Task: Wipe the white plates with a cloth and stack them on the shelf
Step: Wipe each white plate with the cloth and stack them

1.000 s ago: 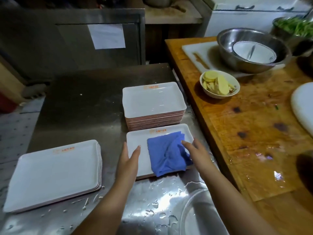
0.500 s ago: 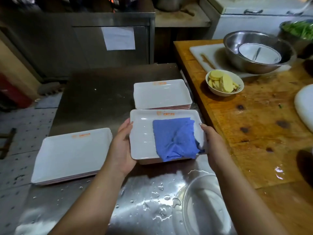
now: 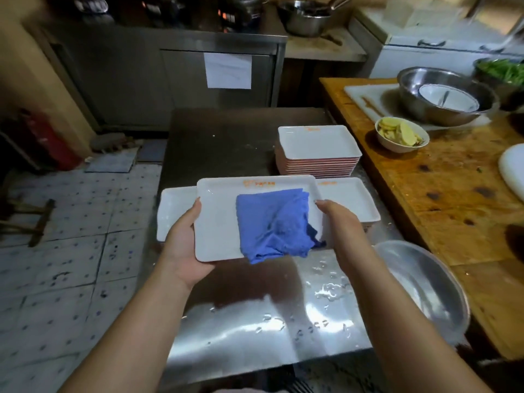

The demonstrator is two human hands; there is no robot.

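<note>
White rectangular plate held level above the steel table, my left hand gripping its left edge with the thumb on the rim and the fingers hidden beneath. My right hand holds the right edge; its fingers curl under the plate and out of view, so I judge the grip from the thumb and knuckles alone. Blue cloth lies crumpled on the right half of the plate, one corner hanging over the near edge.

Hidden or unclear: the held plate covers most of the low pile of plates on the left, only a strip of it showing. Another plate sits behind my right hand, partly masked by it. Orange print on each plate's far rim is too blurred to read. Beyond, the tall stack of plates stands uncovered, pinkish edges showing down its side.

Edges and room: the table's left edge drops to tiled floor; its far half lies bare and dark. To the right it meets a wooden counter. A steel bowl sits at the near right corner, just beside my right forearm.

Surface: wet, water beads scattered across the near part. On the counter, a small bowl of sliced food, possibly ginger, and a large steel basin on a white board. A steel cabinet with a paper sheet stands behind.
</note>
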